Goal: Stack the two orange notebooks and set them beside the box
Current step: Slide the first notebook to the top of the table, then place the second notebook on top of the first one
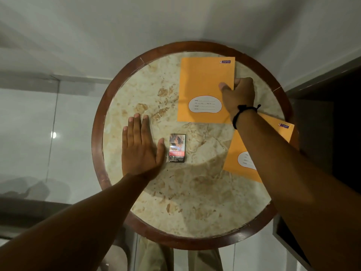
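Where seen from: straight above, looking down past both forearms.
Surface: round table [121,90], beige marble top veined in brown, polished dark wood rim with a few pale scuffs.
Room: plain pale walls meeting in a corner behind the table; glossy light floor at left showing one small lamp reflection [53,134]; dark opening at right.
Far notebook [203,83]: flat orange paper cover, rectangular, at the table's far right; white bean-shaped name label near its near edge, small purple logo at the far right corner.
Near notebook [237,153]: same orange cover and label, tilted, at the right edge, overhanging the rim, partly hidden under the right forearm.
Box [177,148]: small printed carton, dark with a red band, flat near the table's centre, well apart from both notebooks.
Left hand [139,147]: open, palm down on the marble, fingers spread, thumb just beside the box.
Right hand [237,94]: pinching the far notebook's right edge, thumb on top of the cover.
Wrist band [243,112]: black cord on the right wrist.
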